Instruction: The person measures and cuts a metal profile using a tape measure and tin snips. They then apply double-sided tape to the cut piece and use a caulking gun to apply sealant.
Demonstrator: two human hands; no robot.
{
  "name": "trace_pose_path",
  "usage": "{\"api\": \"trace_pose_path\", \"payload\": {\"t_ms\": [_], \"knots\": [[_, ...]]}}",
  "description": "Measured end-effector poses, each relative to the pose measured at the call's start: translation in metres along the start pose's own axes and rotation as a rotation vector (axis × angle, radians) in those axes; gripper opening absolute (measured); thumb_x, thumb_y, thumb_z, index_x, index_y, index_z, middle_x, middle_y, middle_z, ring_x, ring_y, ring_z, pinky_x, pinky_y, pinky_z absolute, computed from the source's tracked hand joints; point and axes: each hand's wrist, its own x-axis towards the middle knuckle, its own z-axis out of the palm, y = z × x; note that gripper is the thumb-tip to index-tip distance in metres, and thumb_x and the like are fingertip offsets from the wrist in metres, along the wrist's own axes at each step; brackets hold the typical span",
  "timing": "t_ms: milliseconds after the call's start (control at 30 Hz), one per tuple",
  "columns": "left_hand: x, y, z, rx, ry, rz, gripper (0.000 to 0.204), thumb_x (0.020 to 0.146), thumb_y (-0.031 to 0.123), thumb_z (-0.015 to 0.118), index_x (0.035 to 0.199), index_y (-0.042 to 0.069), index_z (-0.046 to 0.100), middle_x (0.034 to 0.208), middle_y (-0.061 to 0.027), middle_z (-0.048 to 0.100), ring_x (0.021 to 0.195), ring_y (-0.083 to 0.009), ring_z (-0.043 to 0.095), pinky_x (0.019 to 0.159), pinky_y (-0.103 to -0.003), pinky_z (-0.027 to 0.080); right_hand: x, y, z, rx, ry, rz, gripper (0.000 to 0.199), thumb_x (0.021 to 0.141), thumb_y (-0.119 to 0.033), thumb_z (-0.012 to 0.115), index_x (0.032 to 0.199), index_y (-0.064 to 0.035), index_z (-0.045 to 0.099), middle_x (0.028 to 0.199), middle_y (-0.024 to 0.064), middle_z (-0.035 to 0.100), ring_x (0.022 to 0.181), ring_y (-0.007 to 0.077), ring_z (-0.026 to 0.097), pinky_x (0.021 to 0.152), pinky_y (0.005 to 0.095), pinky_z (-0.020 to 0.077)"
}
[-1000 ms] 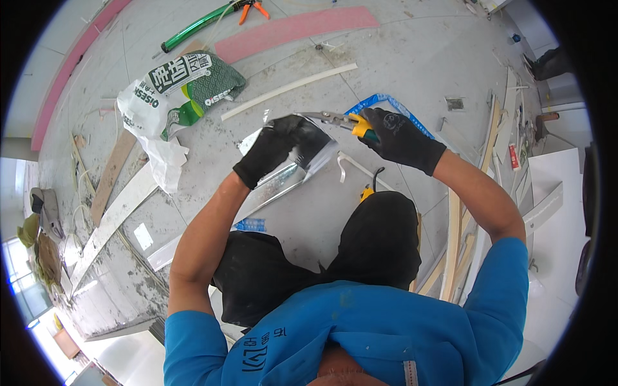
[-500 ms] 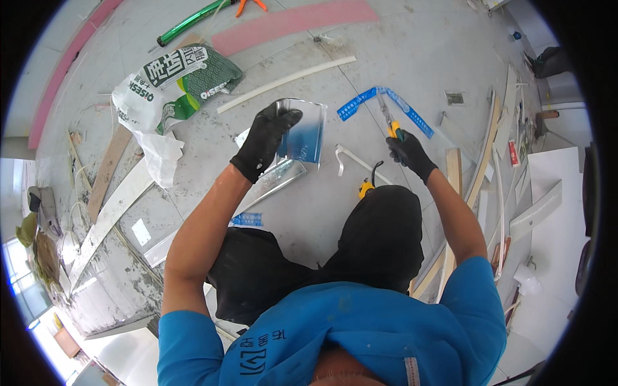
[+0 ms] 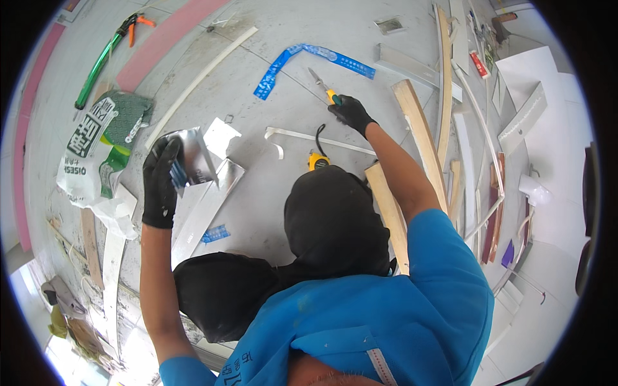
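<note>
Metal sheet (image 3: 196,154) in left hand (image 3: 159,183), off floor (image 3: 335,26)

A crumpled green-and-white printed plastic sack (image 3: 103,145) is seen on the grey floor (image 3: 335,32) — far left, lying flat.

Shiny bent metal sheet (image 3: 196,157) held upright, yellow-handled snips (image 3: 324,88) on floor

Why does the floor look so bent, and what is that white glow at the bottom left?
Head view: the fisheye lens bows straight things toward the rim, like the wooden strip. The lower-left corner is washed out by strong light. The metal sheet in the left hand glints. The middle is sharp; the right hand shows clearly.
</note>
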Motion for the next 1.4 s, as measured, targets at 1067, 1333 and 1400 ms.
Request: {"api": "trace_pose_path", "payload": {"t_ms": [1067,1333,1400], "knots": [[-0.138,0.039,0.063,-0.569,0.160,-0.665,0.033,0.103,0.030,0.054,0.120,0.003,0.062,0.101,-0.0090,0.066,0.084,-0.0132,0.064,0.066,-0.026,0.052,-0.141,0.004,0.135,-0.696,0.009,-0.250,0.062,0.066,-0.027,0.084,0.116,-0.0111,0.051,0.115,0.0125,0.048,0.102,0.0343,0.056,0.073,0.0473,0.0560],[-0.170,0.022,0.105,-0.510,0.076,-0.653,0.030,0.104,0.027,0.053,0.116,0.003,0.065,0.096,-0.0018,0.066,0.085,-0.0079,0.059,0.076,-0.025,0.049,-0.104,-0.019,0.099,-0.562,-0.226,-0.103,0.063,0.075,-0.030,0.079,0.128,-0.0081,0.053,0.107,0.0185,0.060,0.096,0.0395,0.063,0.082,0.0479,0.0539],[-0.174,0.012,0.108,-0.556,0.107,-0.693,0.027,0.104,0.027,0.053,0.113,0.005,0.066,0.093,-0.0004,0.066,0.081,-0.0084,0.060,0.071,-0.025,0.050,-0.091,-0.080,0.066,-0.248,-0.222,-0.040,0.059,0.079,-0.030,0.079,0.128,-0.0105,0.054,0.102,0.0128,0.064,0.091,0.0312,0.065,0.079,0.0427,0.0545]]}}
